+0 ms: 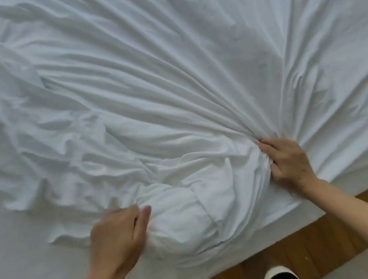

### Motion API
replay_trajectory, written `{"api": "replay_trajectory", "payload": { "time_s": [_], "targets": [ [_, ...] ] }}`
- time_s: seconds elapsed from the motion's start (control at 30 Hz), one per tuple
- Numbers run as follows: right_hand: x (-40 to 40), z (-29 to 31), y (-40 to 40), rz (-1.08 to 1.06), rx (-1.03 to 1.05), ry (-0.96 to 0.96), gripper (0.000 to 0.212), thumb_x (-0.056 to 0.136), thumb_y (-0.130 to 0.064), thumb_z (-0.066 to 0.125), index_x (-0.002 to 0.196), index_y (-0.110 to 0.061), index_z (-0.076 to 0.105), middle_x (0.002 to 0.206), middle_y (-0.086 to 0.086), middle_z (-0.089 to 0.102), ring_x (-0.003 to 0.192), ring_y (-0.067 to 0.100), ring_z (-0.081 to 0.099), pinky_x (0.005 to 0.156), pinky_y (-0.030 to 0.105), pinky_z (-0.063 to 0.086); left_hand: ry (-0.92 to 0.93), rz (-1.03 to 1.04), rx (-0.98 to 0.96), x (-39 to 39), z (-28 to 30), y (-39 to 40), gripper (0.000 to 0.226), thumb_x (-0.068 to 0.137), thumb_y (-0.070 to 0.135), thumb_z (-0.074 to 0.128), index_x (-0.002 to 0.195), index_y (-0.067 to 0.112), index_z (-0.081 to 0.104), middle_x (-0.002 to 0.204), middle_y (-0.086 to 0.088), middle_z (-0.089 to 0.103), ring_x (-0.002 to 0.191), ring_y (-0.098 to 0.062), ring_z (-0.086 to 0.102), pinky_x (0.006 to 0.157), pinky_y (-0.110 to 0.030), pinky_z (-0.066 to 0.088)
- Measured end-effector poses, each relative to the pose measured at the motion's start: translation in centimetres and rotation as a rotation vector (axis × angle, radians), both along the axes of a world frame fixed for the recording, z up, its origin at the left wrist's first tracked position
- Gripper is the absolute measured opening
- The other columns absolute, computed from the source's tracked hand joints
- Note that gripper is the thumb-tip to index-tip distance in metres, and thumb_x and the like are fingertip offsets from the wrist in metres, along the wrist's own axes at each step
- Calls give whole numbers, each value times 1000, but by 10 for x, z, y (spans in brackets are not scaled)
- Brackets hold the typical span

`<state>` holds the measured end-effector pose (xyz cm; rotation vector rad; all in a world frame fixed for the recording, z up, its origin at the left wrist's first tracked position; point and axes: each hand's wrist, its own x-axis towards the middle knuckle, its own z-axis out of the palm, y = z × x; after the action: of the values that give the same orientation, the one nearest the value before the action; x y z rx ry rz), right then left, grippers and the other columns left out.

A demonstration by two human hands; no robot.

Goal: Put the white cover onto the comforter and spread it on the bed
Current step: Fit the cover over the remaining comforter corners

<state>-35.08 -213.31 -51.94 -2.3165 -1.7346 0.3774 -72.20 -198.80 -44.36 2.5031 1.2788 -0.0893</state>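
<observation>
Wrinkled white cover (169,81) bunched between left hand (119,237), right hand (286,160)

My only view sits on the wearer's head, looking steeply down and forward, close over the rumpled white fabric-covered bed (166,58) and brown wooden floor (312,239).

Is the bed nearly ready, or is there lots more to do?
Partway. The white cover already lies across the bed. Right now the left hand and right hand grip a puffy bunched lump at the near edge. Still left: pulling that lump flat and smoothing the many wrinkles.
</observation>
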Motion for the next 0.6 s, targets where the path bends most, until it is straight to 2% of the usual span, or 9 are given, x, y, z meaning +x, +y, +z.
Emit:
{"api": "replay_trajectory", "payload": {
  "time_s": [0.07, 0.13, 0.2, 0.27, 0.33, 0.4, 0.47, 0.53, 0.6],
  "targets": [
    [-13, 17, 9, -207, 114, 149, 44, 74, -16, 40, 100, -4, 75, 96, 12, 73, 83, 32, 67, 74, 31, 41, 41, -47, 45, 22, 6, 22, 44, 92, 52, 32, 64, 21, 48, 46, 4, 49, 42, -22, 50, 41, -23, 23],
    [-31, 35, 23, -371, 252, 209, 43, 74, -11, 38, 96, -3, 74, 93, 12, 73, 86, 29, 66, 77, 28, 43, 34, -249, 146, 47, 0, 42, 35, 87, 47, 46, 79, 17, 60, 63, 2, 61, 57, -24, 59, 49, -30, 39],
    [-54, 50, 45, -407, 346, 180, 41, 77, -8, 39, 98, -2, 73, 98, 10, 72, 93, 20, 61, 84, 21, 40, 93, -467, 143, 66, -6, 51, 49, 86, 53, 37, 91, 14, 68, 84, -4, 65, 84, -28, 61, 82, -40, 47],
    [-80, 58, 75, -341, 297, 281, 39, 84, -17, 41, 107, -6, 70, 108, 7, 70, 102, 15, 59, 90, 18, 39, 173, -588, 83, 73, -11, 53, 77, 85, 63, 10, 95, 13, 68, 95, -8, 66, 97, -28, 59, 100, -40, 36],
    [-109, 52, 98, -183, 57, 428, 41, 90, -30, 44, 124, -16, 63, 129, 0, 62, 120, 13, 52, 100, 25, 37, 184, -623, 41, 67, -18, 47, 88, 81, 65, -7, 85, 14, 64, 91, -9, 67, 92, -27, 61, 86, -36, 37],
    [-131, 28, 102, 28, -196, 379, 45, 96, -36, 45, 138, -22, 51, 149, -1, 43, 138, 15, 34, 111, 31, 28, 201, -652, 35, 58, -16, 38, 81, 85, 65, -7, 72, 17, 57, 85, -8, 67, 83, -25, 62, 70, -34, 33],
    [-148, 2, 92, 155, -308, 202, 50, 98, -43, 37, 142, -22, 46, 157, 4, 28, 144, 20, 25, 116, 35, 20, 175, -610, 28, 39, -13, 28, 78, 89, 64, 2, 67, 17, 60, 76, -6, 68, 74, -25, 64, 64, -33, 32],
    [-158, -15, 76, 133, -271, 77, 56, 96, -47, 30, 138, -17, 51, 152, 11, 37, 138, 27, 37, 113, 36, 24, 54, -503, 63, 5, -6, 16, 70, 94, 61, 22, 54, 15, 57, 53, -5, 59, 50, -25, 58, 53, -30, 36],
    [-168, -22, 64, 64, -230, 71, 58, 102, -47, 25, 137, -12, 54, 146, 16, 44, 133, 30, 43, 113, 35, 25, -150, -372, 144, -44, -3, -2, 62, 97, 50, 42, 46, 14, 47, 44, -3, 45, 40, -22, 43, 45, -31, 34]
  ]
}}
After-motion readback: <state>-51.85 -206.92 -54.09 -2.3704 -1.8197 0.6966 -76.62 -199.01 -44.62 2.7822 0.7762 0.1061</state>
